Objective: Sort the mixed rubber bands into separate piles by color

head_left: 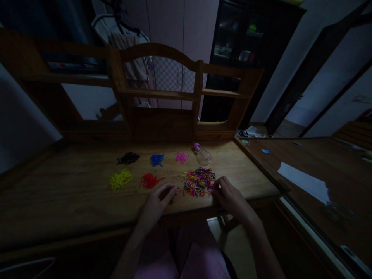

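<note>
A mixed heap of small multicoloured rubber bands (199,182) lies on the wooden desk in front of me. My right hand (228,193) touches its right edge, thumb and fingers pinched together; what they grip is hidden. Just left of the heap, my left hand (160,197) is closed in a pinch, and anything between its fingertips is too small to name. Sorted by colour, separate piles lie farther left and back: red bands (150,181), yellow bands (120,179), black bands (128,158), blue bands (157,159) and pink bands (181,157).
A clear bulb-shaped bottle (204,156) with a pink cap lies on its side behind the heap. The desk's wooden shelf unit (159,93) rises along the back. On the right, a lower brown surface holds a white paper sheet (303,182).
</note>
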Demonstrator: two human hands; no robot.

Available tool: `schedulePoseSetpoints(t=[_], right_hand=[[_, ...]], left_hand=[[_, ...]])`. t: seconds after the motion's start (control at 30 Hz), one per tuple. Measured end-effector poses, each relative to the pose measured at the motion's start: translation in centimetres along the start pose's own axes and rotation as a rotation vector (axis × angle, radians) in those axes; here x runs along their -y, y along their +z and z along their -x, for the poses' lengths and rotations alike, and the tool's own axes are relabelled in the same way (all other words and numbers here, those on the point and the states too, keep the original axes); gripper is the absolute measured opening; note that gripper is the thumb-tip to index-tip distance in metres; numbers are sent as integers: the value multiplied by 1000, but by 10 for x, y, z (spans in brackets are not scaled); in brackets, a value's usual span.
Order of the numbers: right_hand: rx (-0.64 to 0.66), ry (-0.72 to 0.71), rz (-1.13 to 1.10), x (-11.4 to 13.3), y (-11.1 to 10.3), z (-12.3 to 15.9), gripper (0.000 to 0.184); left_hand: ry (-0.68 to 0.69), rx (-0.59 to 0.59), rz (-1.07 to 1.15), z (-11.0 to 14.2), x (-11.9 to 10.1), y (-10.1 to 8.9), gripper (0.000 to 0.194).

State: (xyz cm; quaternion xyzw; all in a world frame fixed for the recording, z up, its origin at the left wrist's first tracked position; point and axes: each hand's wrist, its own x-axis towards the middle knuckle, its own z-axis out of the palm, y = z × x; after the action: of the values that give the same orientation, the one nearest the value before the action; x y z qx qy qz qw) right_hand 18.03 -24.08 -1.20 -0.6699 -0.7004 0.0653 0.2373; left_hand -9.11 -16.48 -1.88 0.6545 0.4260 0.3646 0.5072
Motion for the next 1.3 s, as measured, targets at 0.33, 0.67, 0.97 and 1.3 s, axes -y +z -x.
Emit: schedulePoseSetpoints(t=[0.33,0.67,0.97,1.3], right_hand=[[49,-8,105,-8,5,-14,9],[-53,-23,-32,-18,-1,-3,6],[-97,-56,-207,8,-18,-9,7],[-36,-151,-305,49,-1,-15,9]], left_hand=[[12,5,-14,0,0,0,30],[24,11,-15,0,-1,0,28],[43,-12,-30,-1,-1,0,27],[294,120,129,-13,-33,58,38]])
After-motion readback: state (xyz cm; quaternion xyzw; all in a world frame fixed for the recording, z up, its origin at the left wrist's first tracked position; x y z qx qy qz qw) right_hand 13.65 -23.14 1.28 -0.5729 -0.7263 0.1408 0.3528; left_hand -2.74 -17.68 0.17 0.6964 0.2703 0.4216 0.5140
